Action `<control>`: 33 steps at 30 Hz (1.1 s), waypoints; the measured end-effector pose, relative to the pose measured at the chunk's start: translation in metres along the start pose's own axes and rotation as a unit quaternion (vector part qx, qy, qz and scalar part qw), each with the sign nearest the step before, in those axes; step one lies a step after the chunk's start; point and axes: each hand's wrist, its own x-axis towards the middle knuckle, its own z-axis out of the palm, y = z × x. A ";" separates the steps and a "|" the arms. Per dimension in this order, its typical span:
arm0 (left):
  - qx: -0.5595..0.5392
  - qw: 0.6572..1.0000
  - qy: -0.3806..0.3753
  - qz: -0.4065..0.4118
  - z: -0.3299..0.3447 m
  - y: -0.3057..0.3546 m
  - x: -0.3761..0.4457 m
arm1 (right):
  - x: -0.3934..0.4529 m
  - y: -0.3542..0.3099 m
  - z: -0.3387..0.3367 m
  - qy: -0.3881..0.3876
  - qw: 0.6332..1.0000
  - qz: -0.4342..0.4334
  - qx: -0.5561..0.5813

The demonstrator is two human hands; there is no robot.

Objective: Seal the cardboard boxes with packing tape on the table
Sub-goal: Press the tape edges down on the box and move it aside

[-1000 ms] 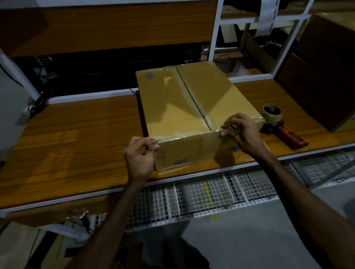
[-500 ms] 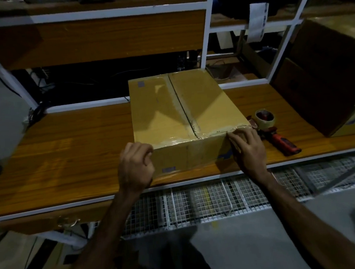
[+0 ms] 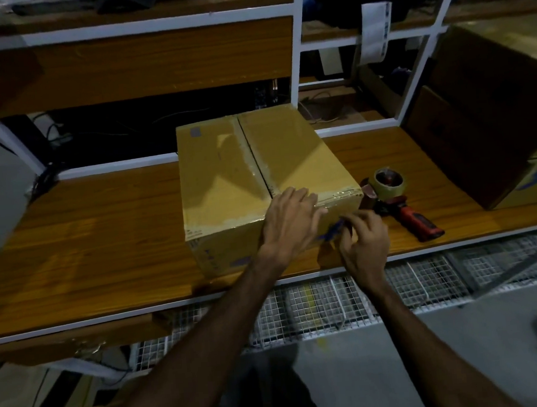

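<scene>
A closed cardboard box (image 3: 227,174) stands on the wooden table (image 3: 98,247), with clear tape along its centre seam and its near top edge. My left hand (image 3: 290,221) lies flat over the box's near right top edge, fingers spread. My right hand (image 3: 363,244) presses its fingertips against the box's front face near the right corner, holding nothing. A tape dispenser (image 3: 397,200) with a red handle and a tape roll lies on the table just right of the box.
A large dark cardboard box (image 3: 483,118) stands at the table's right end. White shelf frames (image 3: 298,58) and a wooden shelf rise behind the table. A wire mesh shelf (image 3: 331,300) runs below the table's front edge.
My left hand has moved from the box's near left corner across to the right part of the near edge. My right hand has dropped onto the front face near the right corner.
</scene>
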 end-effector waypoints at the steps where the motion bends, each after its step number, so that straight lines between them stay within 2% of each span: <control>1: -0.004 1.000 0.003 -0.008 0.002 0.004 0.005 | 0.015 0.001 -0.003 0.024 1.000 0.005 0.004; 3: -0.012 1.000 0.004 -0.014 0.008 0.010 0.011 | 0.045 0.004 -0.006 0.018 0.999 -0.023 0.019; 7: -0.025 0.999 0.008 -0.031 0.018 0.012 0.008 | 0.078 0.021 0.000 -0.084 0.988 -0.123 0.036; 11: -0.022 0.999 0.016 -0.025 0.020 0.012 0.007 | 0.080 0.031 0.000 -0.099 0.985 -0.133 0.055; 18: -0.036 0.999 -0.015 0.004 0.019 0.005 -0.003 | 0.078 0.039 -0.004 -0.134 0.978 -0.158 0.027; 24: -0.072 0.997 -0.039 0.015 0.000 -0.005 -0.015 | 0.076 0.035 -0.015 -0.172 0.976 -0.131 0.035; 29: -0.149 0.988 -0.031 -0.023 -0.028 -0.037 -0.030 | 0.069 0.011 -0.016 -0.134 0.985 -0.110 -0.016; 31: -0.133 0.990 -0.003 -0.051 -0.031 -0.052 -0.037 | 0.063 -0.015 -0.007 -0.113 0.986 -0.120 -0.025; 33: -0.093 0.994 0.016 -0.055 -0.028 -0.059 -0.045 | 0.053 -0.054 0.011 -0.122 0.978 -0.170 -0.005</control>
